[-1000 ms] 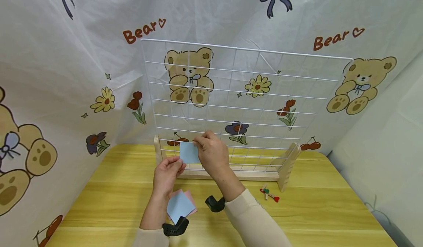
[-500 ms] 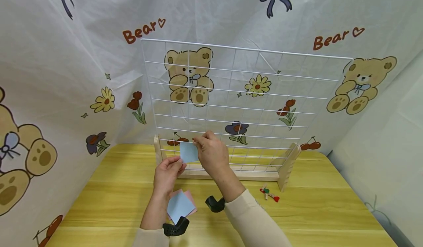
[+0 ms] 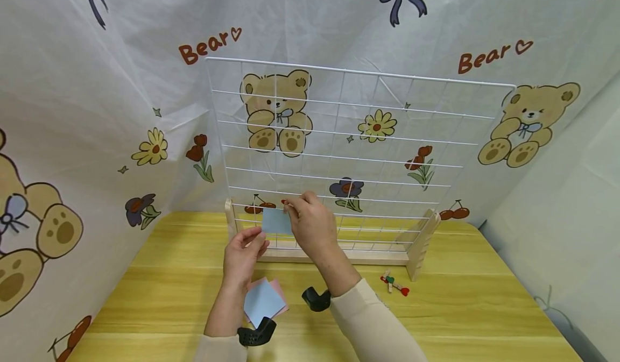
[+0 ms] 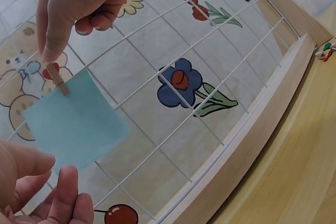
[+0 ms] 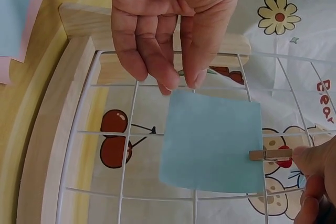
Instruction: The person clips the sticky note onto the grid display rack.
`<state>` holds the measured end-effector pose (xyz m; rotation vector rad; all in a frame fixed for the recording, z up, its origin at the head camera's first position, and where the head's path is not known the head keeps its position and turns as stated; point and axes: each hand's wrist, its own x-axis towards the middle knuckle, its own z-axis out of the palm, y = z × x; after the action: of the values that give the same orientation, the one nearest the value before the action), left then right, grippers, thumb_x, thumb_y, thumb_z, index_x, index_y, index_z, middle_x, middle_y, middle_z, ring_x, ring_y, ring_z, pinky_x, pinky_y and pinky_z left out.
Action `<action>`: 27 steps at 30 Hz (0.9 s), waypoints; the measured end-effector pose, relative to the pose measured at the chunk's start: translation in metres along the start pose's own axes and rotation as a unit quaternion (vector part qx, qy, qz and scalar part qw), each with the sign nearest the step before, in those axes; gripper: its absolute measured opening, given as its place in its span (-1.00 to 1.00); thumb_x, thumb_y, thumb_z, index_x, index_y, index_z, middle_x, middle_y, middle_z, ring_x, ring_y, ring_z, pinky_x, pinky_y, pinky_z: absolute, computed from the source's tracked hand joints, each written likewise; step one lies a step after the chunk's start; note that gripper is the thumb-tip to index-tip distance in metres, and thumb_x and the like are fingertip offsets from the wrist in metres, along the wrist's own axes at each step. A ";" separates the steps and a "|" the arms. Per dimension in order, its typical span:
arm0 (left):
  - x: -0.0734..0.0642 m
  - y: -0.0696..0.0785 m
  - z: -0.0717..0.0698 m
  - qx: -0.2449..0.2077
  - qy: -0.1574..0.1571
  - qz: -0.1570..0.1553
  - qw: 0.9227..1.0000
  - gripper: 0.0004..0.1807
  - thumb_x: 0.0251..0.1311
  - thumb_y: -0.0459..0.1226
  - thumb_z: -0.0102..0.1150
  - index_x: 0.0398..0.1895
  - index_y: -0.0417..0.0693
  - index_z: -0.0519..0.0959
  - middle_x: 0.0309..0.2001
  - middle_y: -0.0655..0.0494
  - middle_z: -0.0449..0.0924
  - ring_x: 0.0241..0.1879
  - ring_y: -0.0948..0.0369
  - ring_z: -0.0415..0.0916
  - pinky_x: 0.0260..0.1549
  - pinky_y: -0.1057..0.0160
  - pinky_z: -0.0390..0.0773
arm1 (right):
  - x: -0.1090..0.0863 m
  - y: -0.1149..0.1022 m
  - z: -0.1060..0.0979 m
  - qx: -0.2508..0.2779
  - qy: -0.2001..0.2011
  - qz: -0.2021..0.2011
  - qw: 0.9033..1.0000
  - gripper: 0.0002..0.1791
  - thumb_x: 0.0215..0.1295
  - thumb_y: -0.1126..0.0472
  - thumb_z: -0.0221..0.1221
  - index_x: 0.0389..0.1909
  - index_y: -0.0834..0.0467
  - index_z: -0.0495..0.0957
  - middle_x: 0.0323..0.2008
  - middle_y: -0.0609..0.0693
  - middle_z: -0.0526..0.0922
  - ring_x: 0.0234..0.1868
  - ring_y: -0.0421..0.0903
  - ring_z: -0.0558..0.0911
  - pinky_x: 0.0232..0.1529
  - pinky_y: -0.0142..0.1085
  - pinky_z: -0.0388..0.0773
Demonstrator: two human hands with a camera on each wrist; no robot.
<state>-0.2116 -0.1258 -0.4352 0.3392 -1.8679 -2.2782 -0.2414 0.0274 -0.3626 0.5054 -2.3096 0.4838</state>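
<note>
a person in cream-coloured sleeves (image 3: 378,324) works at a white wire grid (image 3: 345,70) near the rear edge of a desk (image 3: 160,297) with a streaked, yellow wood-grain surface. the right hand (image 3: 315,227) pinches a small wooden clothespin (image 5: 270,155) decorated with a red heart; the pin's tip meets the upper edge of a square blue note (image 5: 212,142). the matte paper sits low on the grid's left half, in front of the thin crossing wires. at the note's lower corner is the left hand (image 3: 242,257), its fingers loosely bent and its thumb slightly parted from the fingertips; whether they touch the paper is impossible to tell. a stand (image 3: 423,246) of pale, smooth wood carries the mesh. toward the desk's front edge, left of centre, a blue sheet (image 3: 263,302) lies askew over a pink sheet (image 3: 278,286). near the stand's right foot rests a cluster of small pins (image 3: 389,280) with red and green ornaments. a black, curved wrist mount (image 3: 256,334) shows below the left hand. behind hangs a creased white cloth (image 3: 329,28) printed with bears, flowers and bows.
</note>
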 end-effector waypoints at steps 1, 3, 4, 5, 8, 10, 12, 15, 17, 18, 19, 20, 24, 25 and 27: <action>0.000 0.000 0.000 0.002 0.001 0.000 1.000 -0.64 0.40 -0.35 0.21 0.19 -0.34 0.52 0.01 -0.08 0.58 -0.23 0.27 0.71 -0.07 0.35 0.70 | 0.000 0.001 0.000 0.004 0.005 -0.001 1.000 -0.85 0.35 0.10 0.34 -0.12 -0.01 0.78 -0.31 -0.06 0.65 -0.40 -0.17 0.70 -0.46 -0.34 0.63; 0.000 0.000 0.000 0.007 0.005 -0.002 1.000 -0.63 0.40 -0.35 0.22 0.20 -0.33 0.52 0.05 -0.10 0.53 -0.25 0.29 0.70 -0.08 0.36 0.70 | 0.000 0.002 0.000 0.012 0.014 -0.005 1.000 -0.85 0.35 0.11 0.34 -0.12 -0.01 0.78 -0.33 -0.06 0.64 -0.41 -0.17 0.69 -0.46 -0.34 0.63; 0.000 0.000 0.000 0.008 0.006 -0.002 1.000 -0.63 0.40 -0.35 0.22 0.20 -0.33 0.52 0.07 -0.11 0.51 -0.27 0.32 0.69 -0.09 0.36 0.70 | 0.000 0.003 0.000 0.016 0.020 -0.006 1.000 -0.86 0.35 0.11 0.35 -0.13 -0.01 0.78 -0.33 -0.06 0.64 -0.41 -0.17 0.68 -0.47 -0.34 0.62; 0.000 0.000 0.000 0.009 0.007 -0.003 1.000 -0.63 0.40 -0.35 0.21 0.20 -0.32 0.51 0.08 -0.12 0.50 -0.28 0.34 0.68 -0.09 0.36 0.70 | 0.000 0.003 -0.001 0.019 0.026 -0.008 0.999 -0.86 0.34 0.11 0.35 -0.13 -0.01 0.78 -0.34 -0.06 0.64 -0.42 -0.17 0.68 -0.48 -0.34 0.62; 0.000 0.000 0.000 0.008 0.010 -0.004 1.000 -0.63 0.40 -0.35 0.21 0.20 -0.33 0.51 0.07 -0.11 0.48 -0.30 0.37 0.67 -0.10 0.37 0.70 | -0.001 0.005 -0.001 0.026 0.039 -0.012 0.999 -0.87 0.32 0.13 0.37 -0.15 -0.01 0.78 -0.36 -0.06 0.63 -0.43 -0.17 0.66 -0.49 -0.34 0.60; 0.000 0.000 0.000 0.004 0.011 -0.003 1.000 -0.63 0.39 -0.36 0.22 0.19 -0.35 0.51 0.05 -0.09 0.49 -0.30 0.37 0.66 -0.09 0.37 0.70 | -0.002 0.006 -0.002 0.029 0.043 -0.012 0.999 -0.88 0.31 0.15 0.38 -0.16 0.00 0.78 -0.36 -0.06 0.62 -0.44 -0.18 0.65 -0.49 -0.34 0.59; 0.000 0.000 0.001 0.002 0.010 -0.004 1.000 -0.63 0.39 -0.36 0.22 0.18 -0.36 0.51 0.02 -0.07 0.50 -0.30 0.37 0.66 -0.10 0.37 0.70 | -0.003 0.007 -0.002 0.034 0.044 -0.008 0.998 -0.87 0.31 0.16 0.38 -0.15 0.01 0.78 -0.37 -0.06 0.62 -0.44 -0.17 0.65 -0.49 -0.34 0.58; -0.001 0.000 0.001 0.006 0.009 -0.006 1.000 -0.63 0.39 -0.35 0.23 0.18 -0.35 0.51 0.00 -0.05 0.50 -0.31 0.37 0.66 -0.13 0.41 0.69 | -0.006 0.009 -0.001 0.043 0.046 0.003 0.998 -0.88 0.31 0.19 0.37 -0.16 0.04 0.78 -0.35 -0.05 0.64 -0.41 -0.16 0.67 -0.48 -0.32 0.60; -0.001 0.001 0.001 0.011 0.007 -0.006 1.000 -0.63 0.39 -0.34 0.23 0.17 -0.35 0.51 -0.01 -0.04 0.51 -0.32 0.37 0.66 -0.16 0.44 0.68 | -0.008 0.011 -0.001 0.050 0.047 0.011 0.998 -0.88 0.32 0.19 0.37 -0.16 0.06 0.78 -0.34 -0.04 0.66 -0.40 -0.15 0.68 -0.47 -0.30 0.61; -0.002 0.001 0.001 0.013 0.005 -0.006 1.000 -0.63 0.39 -0.34 0.23 0.17 -0.36 0.51 -0.02 -0.04 0.52 -0.32 0.38 0.66 -0.17 0.45 0.67 | -0.009 0.012 0.000 0.054 0.049 0.013 0.997 -0.89 0.32 0.19 0.37 -0.18 0.07 0.78 -0.34 -0.04 0.66 -0.39 -0.14 0.69 -0.47 -0.30 0.62; -0.002 0.000 0.001 0.015 0.005 -0.006 1.000 -0.63 0.39 -0.33 0.23 0.17 -0.36 0.52 -0.03 -0.04 0.52 -0.33 0.38 0.66 -0.18 0.46 0.67 | -0.011 0.013 0.000 0.056 0.050 0.014 0.997 -0.89 0.32 0.19 0.37 -0.18 0.08 0.78 -0.34 -0.03 0.66 -0.38 -0.13 0.69 -0.46 -0.30 0.62; -0.002 0.000 0.001 0.016 0.004 -0.005 1.000 -0.64 0.39 -0.33 0.23 0.16 -0.36 0.52 -0.04 -0.03 0.52 -0.33 0.38 0.66 -0.19 0.47 0.66 | -0.012 0.013 0.000 0.059 0.051 0.014 0.997 -0.89 0.31 0.19 0.37 -0.19 0.08 0.78 -0.34 -0.03 0.67 -0.38 -0.13 0.70 -0.46 -0.30 0.62; -0.001 0.000 0.002 0.018 0.003 -0.002 1.000 -0.66 0.38 -0.34 0.24 0.13 -0.36 0.53 -0.11 0.03 0.54 -0.33 0.36 0.67 -0.20 0.46 0.66 | -0.019 0.017 0.003 0.071 0.053 0.020 0.996 -0.91 0.30 0.21 0.38 -0.22 0.11 0.77 -0.35 -0.02 0.66 -0.41 -0.11 0.68 -0.48 -0.30 0.59; -0.001 0.000 0.002 0.017 0.003 -0.002 1.000 -0.67 0.38 -0.35 0.24 0.13 -0.36 0.54 -0.13 0.04 0.55 -0.32 0.34 0.67 -0.20 0.46 0.66 | -0.021 0.018 0.003 0.073 0.053 0.023 0.996 -0.91 0.29 0.21 0.39 -0.22 0.11 0.77 -0.35 -0.02 0.65 -0.42 -0.11 0.67 -0.49 -0.31 0.57; -0.001 0.000 0.002 0.018 0.001 -0.001 1.000 -0.67 0.38 -0.35 0.24 0.12 -0.36 0.54 -0.17 0.08 0.56 -0.32 0.33 0.68 -0.20 0.46 0.66 | -0.025 0.020 0.005 0.076 0.052 0.029 0.995 -0.92 0.29 0.22 0.39 -0.24 0.11 0.77 -0.37 -0.02 0.64 -0.44 -0.11 0.65 -0.50 -0.32 0.55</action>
<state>-0.2112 -0.1233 -0.4350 0.3483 -1.9102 -2.2461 -0.2373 0.0473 -0.3873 0.4751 -2.2023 0.7006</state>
